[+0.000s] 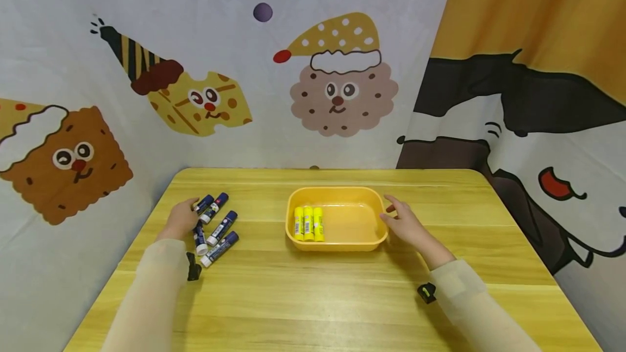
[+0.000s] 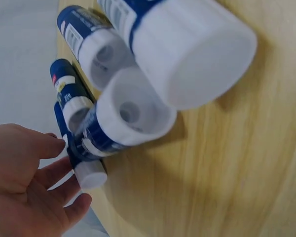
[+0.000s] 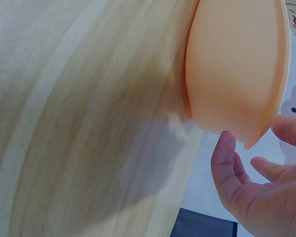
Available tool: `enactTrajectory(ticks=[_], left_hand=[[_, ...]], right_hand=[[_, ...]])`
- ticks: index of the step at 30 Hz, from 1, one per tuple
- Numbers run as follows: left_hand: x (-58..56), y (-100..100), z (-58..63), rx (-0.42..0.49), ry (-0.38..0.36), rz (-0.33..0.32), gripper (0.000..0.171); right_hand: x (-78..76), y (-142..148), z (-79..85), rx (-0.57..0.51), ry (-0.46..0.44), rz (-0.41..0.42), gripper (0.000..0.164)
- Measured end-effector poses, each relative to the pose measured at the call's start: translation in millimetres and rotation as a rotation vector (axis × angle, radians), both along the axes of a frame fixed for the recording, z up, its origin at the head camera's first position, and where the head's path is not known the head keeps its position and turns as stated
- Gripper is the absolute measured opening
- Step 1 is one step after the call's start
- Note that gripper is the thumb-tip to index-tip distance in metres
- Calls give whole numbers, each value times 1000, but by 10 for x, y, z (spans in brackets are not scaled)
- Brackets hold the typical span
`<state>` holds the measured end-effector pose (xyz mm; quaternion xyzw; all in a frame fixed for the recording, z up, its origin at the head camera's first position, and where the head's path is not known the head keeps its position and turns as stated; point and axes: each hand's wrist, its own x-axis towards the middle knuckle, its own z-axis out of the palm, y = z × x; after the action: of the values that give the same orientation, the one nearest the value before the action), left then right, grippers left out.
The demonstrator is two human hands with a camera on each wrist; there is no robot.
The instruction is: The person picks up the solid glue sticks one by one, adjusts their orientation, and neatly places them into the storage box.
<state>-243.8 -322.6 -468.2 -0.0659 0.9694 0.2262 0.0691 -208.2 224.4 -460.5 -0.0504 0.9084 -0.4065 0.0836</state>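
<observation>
Several dark blue glue sticks (image 1: 222, 227) with white ends lie in a loose group on the left of the table. My left hand (image 1: 182, 218) is at the far left of this group, its thumb and fingertips right at one glue stick (image 2: 91, 177), fingers loosely bent and spread. A shallow orange-yellow plastic tray (image 1: 354, 221) stands in the middle, with three yellow glue sticks (image 1: 308, 224) side by side in its left part. At the tray's right end is my right hand (image 1: 407, 226), its fingers spread close to the rim (image 3: 282, 74) and holding nothing.
The wooden table (image 1: 313, 292) ends at the back against a curtain (image 1: 220, 26) printed with cartoon figures. Each wrist carries a small black device, such as the one (image 1: 427, 292) on the right.
</observation>
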Motion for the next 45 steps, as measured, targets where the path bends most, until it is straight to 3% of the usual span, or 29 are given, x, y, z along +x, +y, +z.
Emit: enactTrajectory(ticks=[7,18,24,27,32,38,42,45], left_hand=[[70,-38,41,-31,16,-17,48],[52,-74,-4,-32,24,-23,46],[23,-92,1,-33,-39,13,57],[28,-92,3,-37,-65,37,55],[45,-95,-13,-54,-34,31,48],[30,-148,-36,-63,-32,36,57],[0,-191,-8,13,24,87,63],[-23,-187,44,106,114,98,68]], right_hand=[[15,8,10,-51,-11,-3,61],[-18,10,-4,-57,-29,-16,61],[-20,27,-2,-55,-18,-17,61],[-16,36,-2,-60,-10,-20,60],[-21,48,-20,-62,1,-20,60],[-22,39,-19,-59,-7,-28,60],[-17,39,-15,-74,-16,-27,60],[-12,41,-12,-90,-21,-24,60]])
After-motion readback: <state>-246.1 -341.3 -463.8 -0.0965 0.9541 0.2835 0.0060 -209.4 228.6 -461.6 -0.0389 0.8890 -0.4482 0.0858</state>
